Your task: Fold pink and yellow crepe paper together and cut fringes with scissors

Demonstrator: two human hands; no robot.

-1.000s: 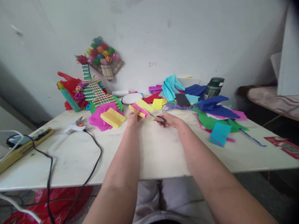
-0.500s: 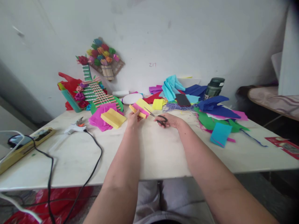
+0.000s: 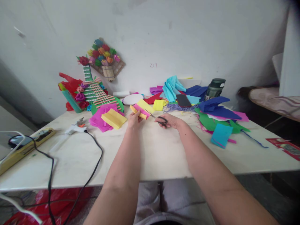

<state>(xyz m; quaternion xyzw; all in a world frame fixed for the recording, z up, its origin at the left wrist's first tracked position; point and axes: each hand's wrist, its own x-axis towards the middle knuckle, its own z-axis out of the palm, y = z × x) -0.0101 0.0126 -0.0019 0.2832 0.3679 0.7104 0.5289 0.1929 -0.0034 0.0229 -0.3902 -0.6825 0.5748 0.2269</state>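
My left hand pinches a folded strip of pink and yellow paper above the table. In my right hand is a pair of black-handled scissors, fingers closed around the loops. The blades point left and reach the right end of the folded paper; whether they are cutting into it is too small to tell. Just behind lies a pale yellow sheet. To the left, a folded yellow paper rests on several magenta sheets.
A glue gun with a black cord lies at left, near a power strip. Behind stands a paper-flower guitar craft. At right are blue paper, a phone and a dark bottle.
The scissor blades have shifted very slightly at the right end of the folded paper. Both hands and the other things stay almost where they were.
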